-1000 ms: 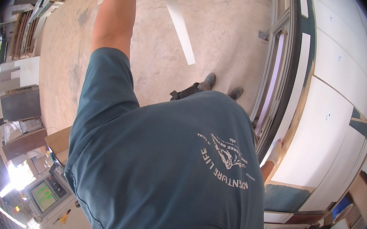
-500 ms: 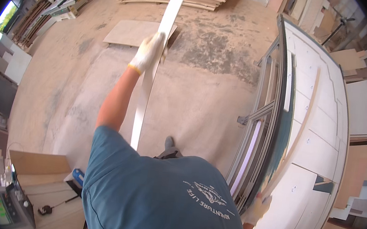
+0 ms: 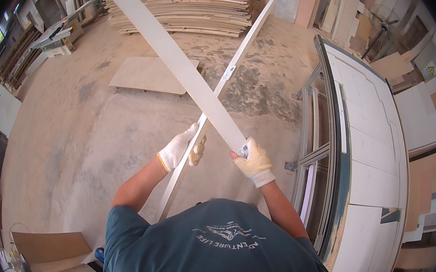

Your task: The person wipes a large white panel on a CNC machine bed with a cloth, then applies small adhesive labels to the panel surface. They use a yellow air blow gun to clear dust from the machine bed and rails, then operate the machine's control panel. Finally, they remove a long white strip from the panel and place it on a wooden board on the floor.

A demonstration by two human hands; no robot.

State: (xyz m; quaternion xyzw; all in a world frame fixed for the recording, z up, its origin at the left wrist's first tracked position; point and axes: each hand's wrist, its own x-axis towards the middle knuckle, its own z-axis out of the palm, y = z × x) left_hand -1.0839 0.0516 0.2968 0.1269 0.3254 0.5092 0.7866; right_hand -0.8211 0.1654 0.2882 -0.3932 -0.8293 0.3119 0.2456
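Dusty concrete floor [image 3: 94, 138] beneath gloved hands gripping 2 white strips [image 3: 182, 70].

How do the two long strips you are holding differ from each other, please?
The wide strip shows a broad flat face; the thin strip looks far narrower. The right hand grips the wide strip at its near end, while the left hand grips the thin strip partway along, its lower part running on down past the hand. The wide strip slants up to the left, the thin strip up to the right, so they cross. Both are pale, long and straight.
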